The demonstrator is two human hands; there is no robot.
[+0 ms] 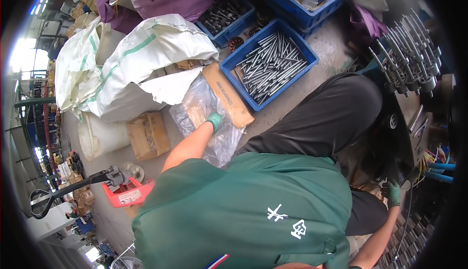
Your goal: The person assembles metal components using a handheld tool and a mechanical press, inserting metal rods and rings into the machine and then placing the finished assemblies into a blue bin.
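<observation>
My left hand (214,120), in a green glove, reaches to a clear plastic bag (222,144) beside a long flattened cardboard box (228,96). Its fingers point down into the bag's folds, so what they touch or hold is hidden. On the other side, my right hand (391,193), gloved the same way, is by the dark edge of the workstation, close to a black cable (408,215). Its fingers look slightly apart, with nothing visible in them. Beyond the cardboard lies a blue crate (312,57) full of loose metal shafts (273,64).
White woven sacks (141,54) stand at the left, near an open cardboard box (148,135). A red pallet jack (127,193) is nearer on the left. More blue crates (307,18) are at the back. A rack of upright metal shafts (409,57) stands at the right.
</observation>
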